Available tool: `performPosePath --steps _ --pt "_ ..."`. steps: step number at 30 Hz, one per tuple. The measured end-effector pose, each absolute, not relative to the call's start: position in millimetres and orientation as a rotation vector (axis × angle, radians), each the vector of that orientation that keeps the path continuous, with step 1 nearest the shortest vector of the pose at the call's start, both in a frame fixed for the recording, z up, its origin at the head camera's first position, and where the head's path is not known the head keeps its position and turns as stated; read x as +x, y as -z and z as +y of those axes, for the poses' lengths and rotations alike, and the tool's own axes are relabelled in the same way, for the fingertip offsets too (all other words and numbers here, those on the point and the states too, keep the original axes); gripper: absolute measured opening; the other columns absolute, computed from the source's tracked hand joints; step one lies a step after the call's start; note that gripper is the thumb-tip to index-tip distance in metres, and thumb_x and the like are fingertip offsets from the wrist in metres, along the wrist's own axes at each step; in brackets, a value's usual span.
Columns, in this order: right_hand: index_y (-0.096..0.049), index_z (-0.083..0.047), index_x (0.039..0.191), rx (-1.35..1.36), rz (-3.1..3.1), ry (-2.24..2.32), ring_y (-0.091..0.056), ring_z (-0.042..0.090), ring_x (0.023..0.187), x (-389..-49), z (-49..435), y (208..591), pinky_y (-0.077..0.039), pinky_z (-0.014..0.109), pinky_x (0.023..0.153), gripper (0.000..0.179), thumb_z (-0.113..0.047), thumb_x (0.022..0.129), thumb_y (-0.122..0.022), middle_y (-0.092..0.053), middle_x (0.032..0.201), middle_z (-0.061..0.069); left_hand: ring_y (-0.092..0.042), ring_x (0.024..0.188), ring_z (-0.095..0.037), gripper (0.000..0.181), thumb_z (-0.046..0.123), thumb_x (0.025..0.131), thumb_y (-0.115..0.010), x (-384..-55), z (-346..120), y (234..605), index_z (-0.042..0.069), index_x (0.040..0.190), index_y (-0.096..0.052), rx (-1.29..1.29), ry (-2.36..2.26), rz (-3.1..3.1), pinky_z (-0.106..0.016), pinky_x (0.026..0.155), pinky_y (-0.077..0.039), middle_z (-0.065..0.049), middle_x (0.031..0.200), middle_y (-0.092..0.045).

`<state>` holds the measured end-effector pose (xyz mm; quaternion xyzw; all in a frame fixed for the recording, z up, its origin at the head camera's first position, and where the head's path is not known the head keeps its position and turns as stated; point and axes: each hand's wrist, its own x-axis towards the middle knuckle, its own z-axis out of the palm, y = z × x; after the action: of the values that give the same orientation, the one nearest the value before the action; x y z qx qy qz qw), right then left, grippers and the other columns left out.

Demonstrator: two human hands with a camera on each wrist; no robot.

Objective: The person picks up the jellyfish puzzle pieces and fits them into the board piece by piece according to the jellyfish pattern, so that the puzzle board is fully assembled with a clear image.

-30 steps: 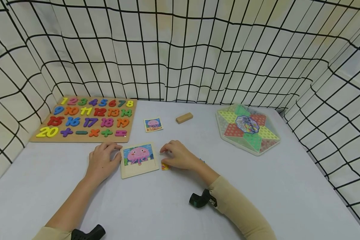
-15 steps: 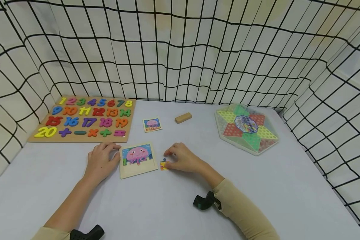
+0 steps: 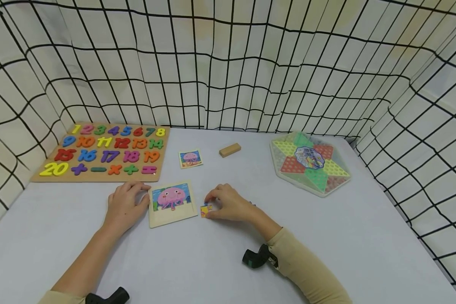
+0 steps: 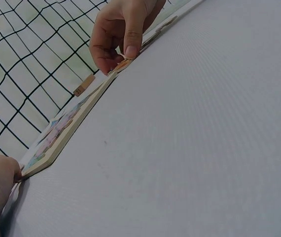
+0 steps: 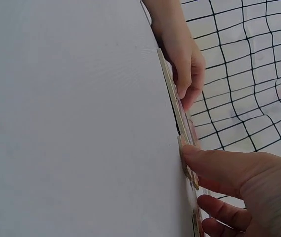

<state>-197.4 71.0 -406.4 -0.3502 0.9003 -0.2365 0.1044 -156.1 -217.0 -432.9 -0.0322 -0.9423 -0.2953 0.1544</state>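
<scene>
A square wooden jigsaw board (image 3: 173, 216) lies mid-table, its upper part filled with a pink jellyfish picture and its lower strip bare wood. Against its left edge rests my left hand (image 3: 126, 207), thumb and index finger touching the side. My right hand (image 3: 229, 203) pinches a small yellow and orange jigsaw piece (image 3: 204, 211) with a blue top, just right of the board. In the right wrist view the thumb lies over this piece (image 5: 184, 160). More pieces (image 5: 196, 224) lie under the right hand's other fingers, mostly hidden in the head view.
Behind the board are a small jellyfish picture card (image 3: 191, 158) and a wooden block (image 3: 229, 150). A number puzzle board (image 3: 99, 169) lies at the back left, a hexagonal Chinese checkers box (image 3: 309, 164) at the back right. Black netting (image 3: 209, 88) surrounds the table.
The right hand first covered the small piece, then drew slightly right and showed it; now index finger and thumb close on it. The left hand stays at the board's edge.
</scene>
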Motion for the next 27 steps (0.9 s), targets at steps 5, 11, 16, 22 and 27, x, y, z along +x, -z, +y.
performPosePath --steps 5,11,16,22,27 --pt "-0.059 -0.015 0.104 -1.104 2.588 0.772 -0.045 0.009 0.082 -197.1 70.9 405.7 -0.037 0.022 0.071 0.033 -0.027 0.077 -0.074 -0.054 0.088 -0.008 -0.038 0.111 -0.044 0.019 0.009 0.084 -0.058 -155.5 -217.0 432.7 0.003 0.102 -0.061 -0.090 0.850 -2.705 -0.060 0.086 -0.023 -0.020 0.115 -0.050" --pt "-0.057 -0.014 0.108 -1.157 2.474 0.816 -0.047 0.008 0.077 -196.0 69.6 402.9 -0.039 0.019 0.066 0.034 -0.021 0.078 -0.073 -0.053 0.084 -0.006 -0.039 0.110 -0.044 0.019 0.009 0.084 -0.059 -156.0 -217.0 433.1 0.003 0.101 -0.062 -0.095 0.837 -2.696 -0.060 0.085 -0.024 -0.020 0.114 -0.051" --pt "-0.059 -0.014 0.107 -1.179 2.443 0.837 -0.047 0.007 0.074 -196.1 68.9 403.6 -0.040 0.018 0.065 0.028 -0.017 0.082 -0.069 -0.054 0.080 -0.007 -0.038 0.111 -0.044 0.019 0.009 0.084 -0.058 -155.9 -217.1 433.0 0.003 0.101 -0.062 -0.089 0.847 -2.701 -0.060 0.086 -0.023 -0.020 0.114 -0.051" --pt "-0.061 -0.012 0.103 -1.205 2.374 0.950 -0.049 0.005 0.069 -196.6 68.0 403.4 -0.043 0.017 0.063 0.018 -0.013 0.086 -0.064 -0.056 0.076 -0.009 -0.038 0.111 -0.044 0.019 0.009 0.084 -0.058 -155.6 -217.4 433.2 0.003 0.101 -0.062 -0.089 0.855 -2.703 -0.060 0.086 -0.023 -0.020 0.114 -0.051" --pt "-0.062 -0.009 0.101 -1.203 2.294 1.069 -0.051 0.006 0.067 -197.8 65.2 401.1 -0.045 0.019 0.061 0.016 -0.009 0.085 -0.063 -0.060 0.075 -0.007 -0.038 0.111 -0.045 0.019 0.009 0.084 -0.058 -155.6 -217.2 433.0 0.003 0.101 -0.062 -0.094 0.856 -2.702 -0.060 0.086 -0.023 -0.020 0.114 -0.051"
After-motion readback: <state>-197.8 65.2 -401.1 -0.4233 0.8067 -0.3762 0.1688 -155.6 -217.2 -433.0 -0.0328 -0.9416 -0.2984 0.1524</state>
